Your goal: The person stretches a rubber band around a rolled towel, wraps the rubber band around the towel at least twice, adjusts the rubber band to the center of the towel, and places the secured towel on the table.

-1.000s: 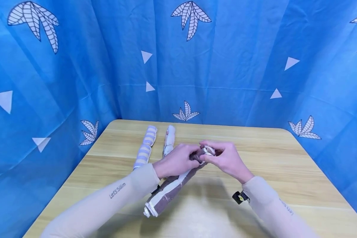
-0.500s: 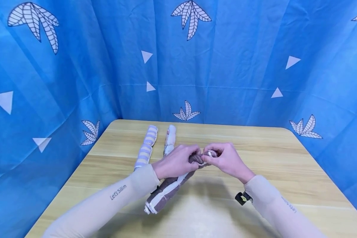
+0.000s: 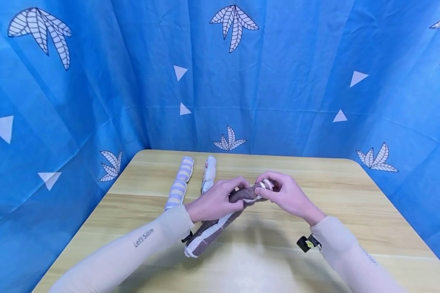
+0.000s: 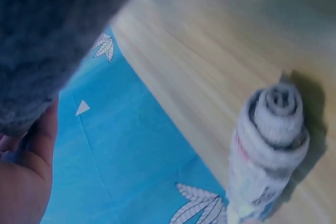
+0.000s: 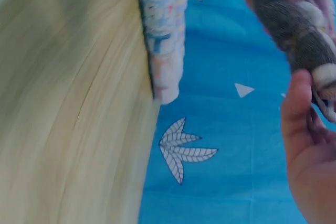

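Both hands hold a rolled brown-and-white towel point(image 3: 209, 236), which slants above the table from lower left to upper right. My left hand point(image 3: 218, 201) grips it near its upper part. At the far right end my right hand point(image 3: 289, 197) pinches the roll between thumb and fingers, where white coils show. In the right wrist view the brown towel point(image 5: 273, 11) looks bent and bunched between the hands. It fills the upper left of the left wrist view as a dark, blurred mass. Some fingertips are hidden behind the roll.
On the wooden table point(image 3: 333, 228) lie a purple-and-cream striped rolled towel point(image 3: 178, 187) and a white patterned rolled towel point(image 3: 209, 173), side by side behind the left forearm. A blue curtain point(image 3: 297, 81) with leaf prints stands along the table's back and sides.
My right hand has shifted right with the towel's end, so more brown cloth shows between the hands. The roll's near end has moved slightly up and right. The other two towels lie still.
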A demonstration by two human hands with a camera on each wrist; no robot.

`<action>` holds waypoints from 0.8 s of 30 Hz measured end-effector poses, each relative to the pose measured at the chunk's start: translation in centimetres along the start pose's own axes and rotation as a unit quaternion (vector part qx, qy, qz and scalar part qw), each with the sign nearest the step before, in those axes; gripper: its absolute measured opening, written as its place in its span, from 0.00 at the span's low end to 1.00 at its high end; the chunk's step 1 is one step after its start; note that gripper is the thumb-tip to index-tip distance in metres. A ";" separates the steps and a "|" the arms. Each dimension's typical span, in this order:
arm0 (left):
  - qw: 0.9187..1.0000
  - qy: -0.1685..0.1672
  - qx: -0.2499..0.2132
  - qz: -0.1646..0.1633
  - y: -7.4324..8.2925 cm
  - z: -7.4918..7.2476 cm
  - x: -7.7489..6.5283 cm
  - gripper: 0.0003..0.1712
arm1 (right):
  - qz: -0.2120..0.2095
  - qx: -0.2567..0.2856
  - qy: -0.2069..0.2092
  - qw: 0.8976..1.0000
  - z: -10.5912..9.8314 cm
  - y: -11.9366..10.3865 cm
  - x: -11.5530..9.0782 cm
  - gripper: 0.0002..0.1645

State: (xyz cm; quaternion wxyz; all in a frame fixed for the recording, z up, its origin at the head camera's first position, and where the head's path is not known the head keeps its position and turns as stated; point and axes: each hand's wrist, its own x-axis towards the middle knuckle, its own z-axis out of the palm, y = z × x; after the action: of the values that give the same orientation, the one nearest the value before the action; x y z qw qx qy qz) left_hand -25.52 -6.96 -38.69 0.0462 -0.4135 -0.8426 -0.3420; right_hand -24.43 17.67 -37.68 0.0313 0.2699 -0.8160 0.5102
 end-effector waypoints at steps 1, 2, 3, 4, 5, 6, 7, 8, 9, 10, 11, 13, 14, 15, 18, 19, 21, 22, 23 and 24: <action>1.000 -0.004 -0.009 -0.001 0.1 0.0 -0.1 0.20 | 0.002 0.003 -0.005 1.000 -0.2 -0.1 0.0 0.08; 1.000 -0.008 -0.017 -0.003 0.2 0.0 -0.1 0.21 | 0.005 0.005 -0.008 1.000 -0.3 -0.1 -0.1 0.08; 1.000 -0.012 -0.021 -0.005 0.2 0.0 -0.2 0.22 | 0.011 0.011 -0.010 1.000 -0.5 -0.2 -0.1 0.08; 1.000 -0.018 -0.020 -0.006 0.3 0.0 -0.2 0.24 | 0.018 0.017 -0.010 1.000 -0.6 -0.3 -0.1 0.08; 1.000 -0.021 -0.012 -0.006 0.4 0.1 -0.3 0.26 | 0.024 0.022 -0.010 0.999 -0.6 -0.3 -0.1 0.09; 1.000 -0.024 -0.003 -0.005 0.5 0.2 -0.3 0.27 | 0.030 0.027 -0.008 0.999 -0.7 -0.4 -0.1 0.09; 1.000 -0.026 0.005 -0.003 0.6 0.2 -0.4 0.28 | 0.035 0.029 -0.008 0.999 -0.8 -0.5 -0.1 0.09; 1.000 -0.026 0.012 0.001 0.6 0.3 -0.5 0.28 | 0.039 0.031 -0.008 0.999 -0.8 -0.5 -0.1 0.10; 1.000 -0.025 0.018 0.005 0.6 0.4 -0.6 0.28 | 0.041 0.032 -0.009 0.999 -0.8 -0.5 -0.1 0.11; 0.999 -0.023 0.021 0.009 0.6 0.5 -0.6 0.28 | 0.042 0.033 -0.012 0.999 -0.8 -0.5 -0.1 0.11; 0.999 -0.020 0.022 0.015 0.6 0.5 -0.7 0.27 | 0.041 0.035 -0.016 0.998 -0.9 -0.5 -0.1 0.12; 0.999 -0.017 0.021 0.026 0.5 0.6 -0.8 0.27 | 0.044 0.044 -0.028 0.998 -0.9 -0.5 -0.1 0.13; 0.999 -0.015 0.029 0.033 0.5 0.5 -0.8 0.28 | 0.046 0.050 -0.032 0.997 -0.9 -0.5 -0.1 0.14; 0.998 -0.015 0.042 0.041 0.5 0.5 -0.8 0.29 | 0.048 0.056 -0.034 0.997 -1.0 -0.5 -0.1 0.14; 0.993 -0.017 0.097 0.070 0.5 0.4 -0.7 0.33 | 0.055 0.069 -0.036 0.995 -1.1 -0.6 -0.2 0.13; 0.990 -0.017 0.117 0.079 0.6 0.3 -0.7 0.34 | 0.057 0.071 -0.034 0.995 -1.1 -0.6 -0.2 0.13; 0.985 -0.016 0.145 0.095 0.6 0.3 -0.6 0.34 | 0.057 0.071 -0.028 0.995 -1.1 -0.7 -0.3 0.12; 0.983 -0.016 0.153 0.101 0.7 0.2 -0.5 0.33 | 0.055 0.071 -0.025 0.996 -1.1 -0.8 -0.3 0.12; 0.982 -0.016 0.159 0.105 0.8 0.2 -0.5 0.32 | 0.055 0.071 -0.021 0.996 -1.0 -0.8 -0.3 0.11; 0.981 -0.016 0.163 0.107 0.8 0.2 -0.5 0.31 | 0.054 0.070 -0.016 0.996 -1.0 -0.9 -0.3 0.10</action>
State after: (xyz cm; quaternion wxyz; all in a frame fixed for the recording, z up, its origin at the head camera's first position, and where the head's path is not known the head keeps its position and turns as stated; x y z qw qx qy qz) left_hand -24.57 -6.81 -38.53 0.1352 -0.4937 -0.8386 -0.1867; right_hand -23.96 18.34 -36.63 -0.0283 0.2349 -0.7918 0.5631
